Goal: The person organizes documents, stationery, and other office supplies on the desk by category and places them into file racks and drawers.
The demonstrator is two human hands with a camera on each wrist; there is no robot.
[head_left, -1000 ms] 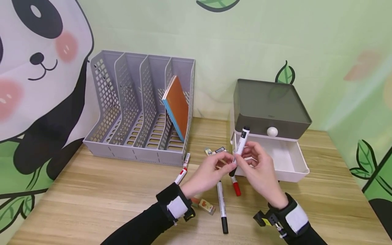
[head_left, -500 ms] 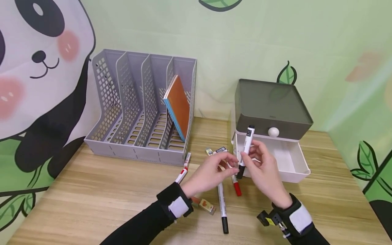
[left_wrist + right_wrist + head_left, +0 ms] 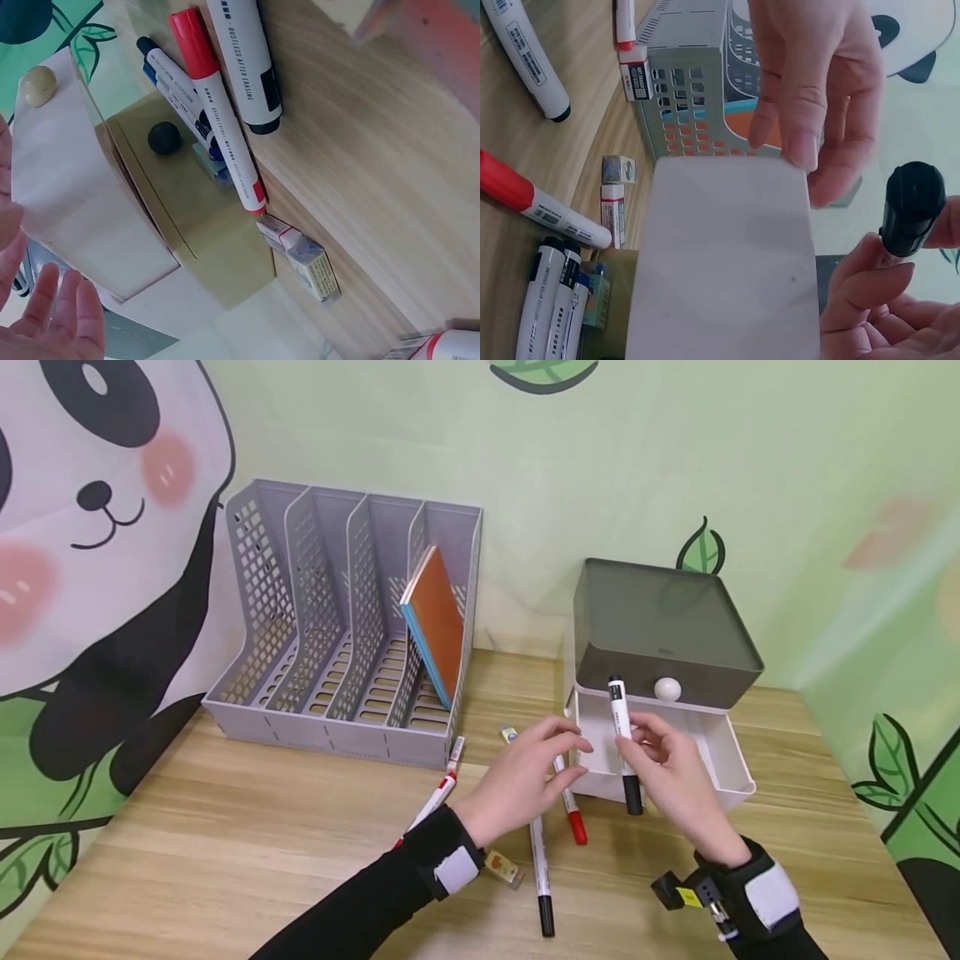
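My right hand (image 3: 675, 768) pinches a white whiteboard marker (image 3: 621, 718) between thumb and fingers, over the front of the pulled-out white drawer (image 3: 600, 781). The marker stands nearly upright, its wide black cap (image 3: 913, 206) pointing down. To its left, my left hand (image 3: 525, 777) hovers with loosely bent fingers apart, holding nothing; its fingers (image 3: 64, 307) also show in the left wrist view. Below the hands lie a black-capped marker (image 3: 542, 877) and a red-capped marker (image 3: 576, 827). Another red marker (image 3: 431, 802) lies by the left forearm, which partly covers it.
A grey file rack (image 3: 330, 735) holds orange and blue booklets (image 3: 438, 618) in its rightmost slot. The drawer box (image 3: 667, 618) has a dark top and a white knob (image 3: 667, 689). Boxed erasers (image 3: 504, 868) lie about, and several markers (image 3: 544, 300) lie beside the box.
My left fingers have come away from the marker. My right hand has carried it to the right, toward the drawer's middle, and its lean has become more upright.
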